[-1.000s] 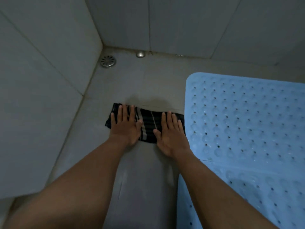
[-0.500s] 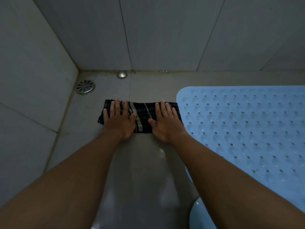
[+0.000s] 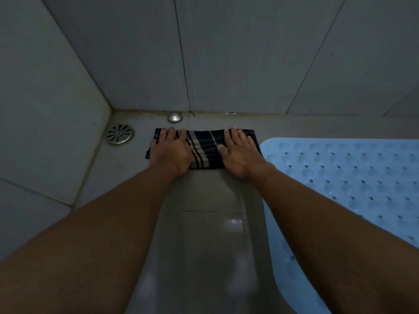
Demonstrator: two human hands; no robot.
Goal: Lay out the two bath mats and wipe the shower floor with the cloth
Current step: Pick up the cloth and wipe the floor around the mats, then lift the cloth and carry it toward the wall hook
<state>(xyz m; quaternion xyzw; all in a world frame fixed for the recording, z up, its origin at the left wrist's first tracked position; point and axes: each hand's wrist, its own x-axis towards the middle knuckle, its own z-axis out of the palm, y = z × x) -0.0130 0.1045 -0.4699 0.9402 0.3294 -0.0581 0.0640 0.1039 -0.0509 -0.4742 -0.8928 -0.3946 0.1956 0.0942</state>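
The cloth (image 3: 204, 150), striped and folded into a band, lies flat on the floor (image 3: 204, 234) close to the back wall (image 3: 226, 64), between the drain (image 3: 119, 134) on its left and the blue mat (image 3: 340, 177) on its right. We press it down with both palms: our left hand (image 3: 171, 152) covers its left end and our right hand (image 3: 240, 155) its right end, fingers straight and slightly spread, nothing pinched.

We judge we are mid-wipe, at a stroke's far end. The floor toward us shines, so it is likely wet. With our weight leaning forward on flat palms, the cloth could skid and take us with it. The cloth's right end sits just beside the mat's corner, so a stroke drifting right could catch that edge and ruck or shift the mat. A small metal stud (image 3: 174, 116) stands at the wall foot just beyond our left hand, and pushing further could knock our fingers on it. Only one mat shows here; whether the second is laid we cannot tell.
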